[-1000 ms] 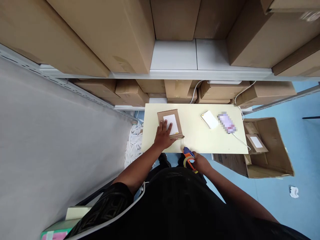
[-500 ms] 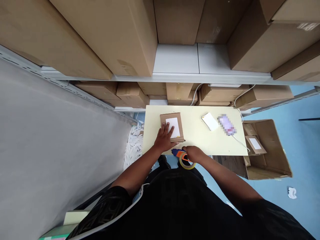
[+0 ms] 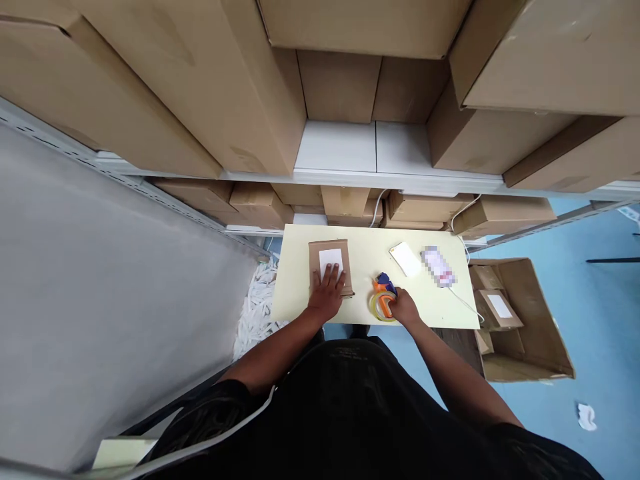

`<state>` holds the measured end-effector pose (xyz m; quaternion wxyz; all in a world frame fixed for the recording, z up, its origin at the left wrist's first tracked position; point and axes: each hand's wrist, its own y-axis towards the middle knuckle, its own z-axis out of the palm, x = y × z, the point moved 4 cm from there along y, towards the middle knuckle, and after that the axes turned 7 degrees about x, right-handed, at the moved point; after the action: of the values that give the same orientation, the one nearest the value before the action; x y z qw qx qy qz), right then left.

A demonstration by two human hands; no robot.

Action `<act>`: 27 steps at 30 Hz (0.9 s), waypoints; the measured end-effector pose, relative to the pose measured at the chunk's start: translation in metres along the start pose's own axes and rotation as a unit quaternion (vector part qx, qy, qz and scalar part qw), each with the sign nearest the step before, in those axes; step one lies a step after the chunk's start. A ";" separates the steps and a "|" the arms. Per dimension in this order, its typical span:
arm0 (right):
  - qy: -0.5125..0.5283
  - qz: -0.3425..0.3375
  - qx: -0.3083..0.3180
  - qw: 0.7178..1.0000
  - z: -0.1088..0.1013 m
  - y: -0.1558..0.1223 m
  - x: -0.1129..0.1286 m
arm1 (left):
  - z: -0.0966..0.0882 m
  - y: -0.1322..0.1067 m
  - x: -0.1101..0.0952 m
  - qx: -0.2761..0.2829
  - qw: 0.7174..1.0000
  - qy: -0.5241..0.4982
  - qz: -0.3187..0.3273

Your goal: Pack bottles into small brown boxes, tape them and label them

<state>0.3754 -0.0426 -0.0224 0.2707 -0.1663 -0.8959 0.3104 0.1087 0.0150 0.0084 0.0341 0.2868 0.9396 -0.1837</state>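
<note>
A flat brown cardboard box [image 3: 329, 246] with a white label [image 3: 331, 259] lies on the left part of the pale yellow table [image 3: 296, 273]. My left hand [image 3: 327, 293] rests on it with fingers spread, covering the lower part of the label. My right hand [image 3: 404, 307] is wrapped round the handle of an orange and blue tape dispenser [image 3: 383, 285] loaded with a roll of yellowish tape. That dispenser is over the table near its front edge, to the right of the box and apart from it.
A stack of white labels [image 3: 405, 259] and a blurred phone [image 3: 439, 267] with a cable lie on the table's right side. Cardboard boxes [image 3: 350, 207] fill the shelves ahead. On the floor at right stands an open carton [image 3: 543, 320] holding packed boxes. Paper scraps [image 3: 255, 300] lie at left.
My right hand has brought the tape dispenser up from the table's front edge to over the tabletop, turning it upright. My left hand stays on the box. The camera view has shifted.
</note>
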 end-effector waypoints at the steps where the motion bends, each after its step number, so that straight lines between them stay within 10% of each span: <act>1: 0.003 -0.004 -0.007 1.000 -0.004 0.004 0.003 | 0.001 0.000 0.000 -0.001 1.000 0.005 -0.002; 10: 0.117 -0.096 -0.078 0.985 -0.093 -0.010 0.055 | -0.029 -0.014 0.020 0.005 0.999 -0.044 0.004; 20: -0.050 -0.207 -0.267 0.940 -0.275 -0.009 0.235 | -0.019 -0.066 0.077 -0.031 0.988 -0.111 -0.107; 27: -0.002 -0.178 -0.245 0.953 -0.322 0.050 0.311 | -0.005 -0.078 0.110 -0.024 0.982 -0.177 -0.054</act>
<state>0.3236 0.2898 0.2770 0.2703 -0.0649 -0.9602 0.0284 -0.0262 0.0148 0.0199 0.1966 0.1975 0.9371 -0.2101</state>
